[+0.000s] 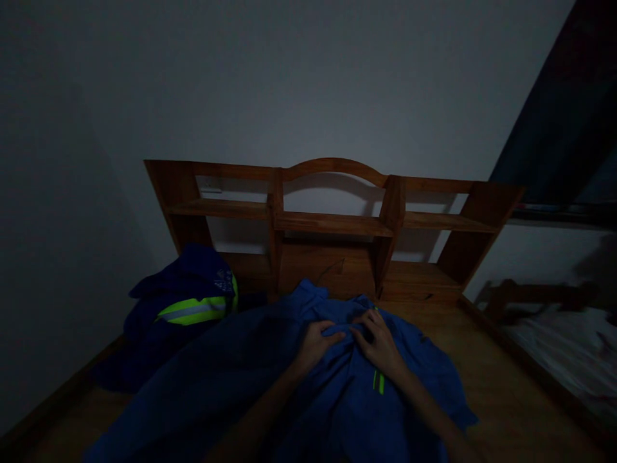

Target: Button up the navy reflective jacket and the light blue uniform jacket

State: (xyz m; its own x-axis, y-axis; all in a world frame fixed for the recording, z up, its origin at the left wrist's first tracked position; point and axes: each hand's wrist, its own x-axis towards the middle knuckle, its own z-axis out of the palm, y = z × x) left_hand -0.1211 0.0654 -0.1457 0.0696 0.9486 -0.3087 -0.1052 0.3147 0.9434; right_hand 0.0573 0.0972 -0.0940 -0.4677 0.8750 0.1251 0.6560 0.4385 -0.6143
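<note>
from here, in the dim light, i see a blue garment [231, 373] spread before the wooden shelf [332, 224]. the left hand [315, 345] and right hand [378, 341], close together, pinch a fold of it between thumbs and fingers. darker clothing [166, 273] lies heaped at left, its stripe [195, 311] yellow-green and grey.

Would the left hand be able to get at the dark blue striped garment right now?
Probably, after letting go: the left hand holds the lighter blue garment, but nothing upright blocks its way to the dark garment.
</note>
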